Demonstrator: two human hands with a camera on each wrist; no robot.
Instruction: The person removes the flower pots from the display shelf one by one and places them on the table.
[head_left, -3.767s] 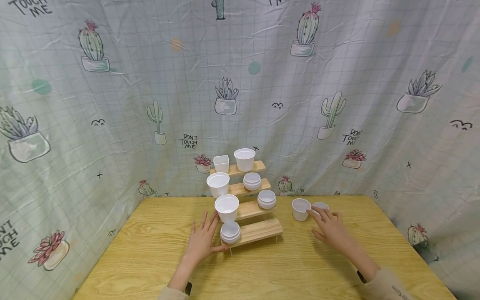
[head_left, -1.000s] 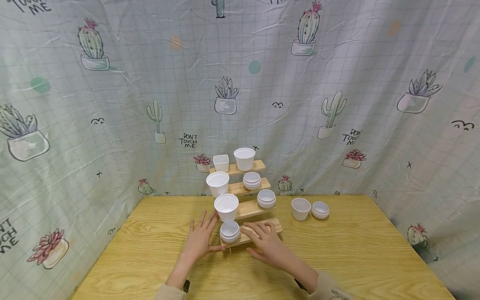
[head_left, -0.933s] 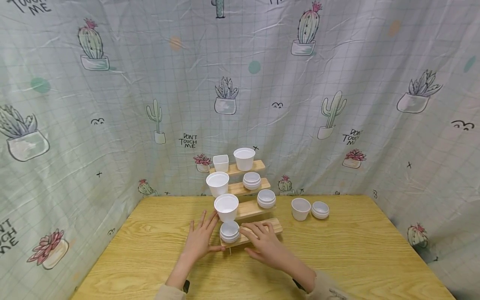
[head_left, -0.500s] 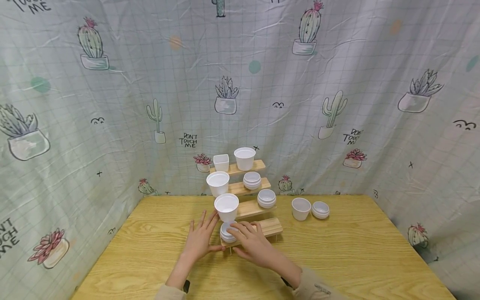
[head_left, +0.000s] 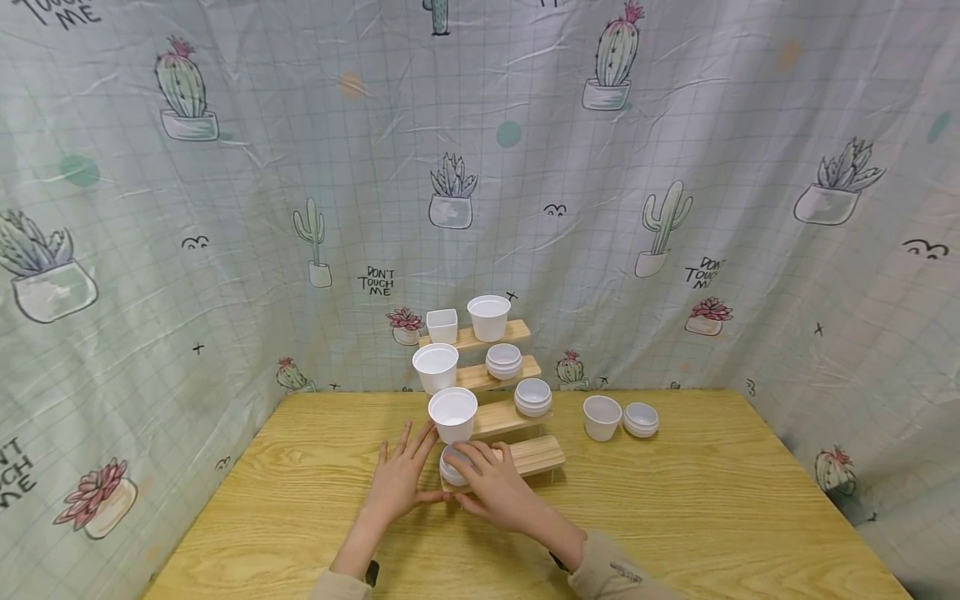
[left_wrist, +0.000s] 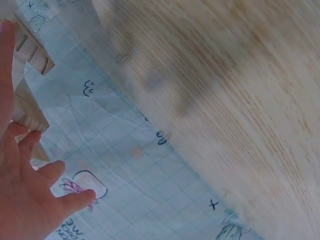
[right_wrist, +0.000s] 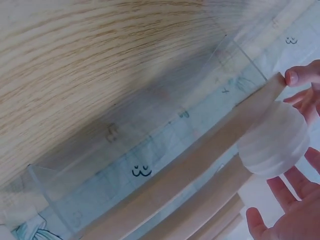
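A stepped rack of wooden planks [head_left: 534, 455] carries white pots. On its lowest plank, at the left end, sits a ribbed round pot [head_left: 448, 475]. My right hand [head_left: 501, 493] has its fingers against that pot's right side and over its rim. Fairly straight fingers touch the ribbed pot [right_wrist: 274, 142] in the right wrist view. My left hand [head_left: 397, 482] is spread at the rack's left side, thumb at the lowest plank's end. In the left wrist view, the left hand [left_wrist: 25, 195] partly covers the planks.
Higher planks bear a wide pot [head_left: 453, 412], another wide pot [head_left: 435, 367], a square pot [head_left: 442, 326], a tall pot [head_left: 489, 317] and two ribbed pots. Right of the rack, a plain pot [head_left: 602, 418] and a ribbed pot [head_left: 641, 419] stand on the wooden table [head_left: 675, 500].
My right hand has left the pots on the table, come to the lowest plank and moved left against the ribbed pot, which has slid slightly left. The left hand has barely moved.
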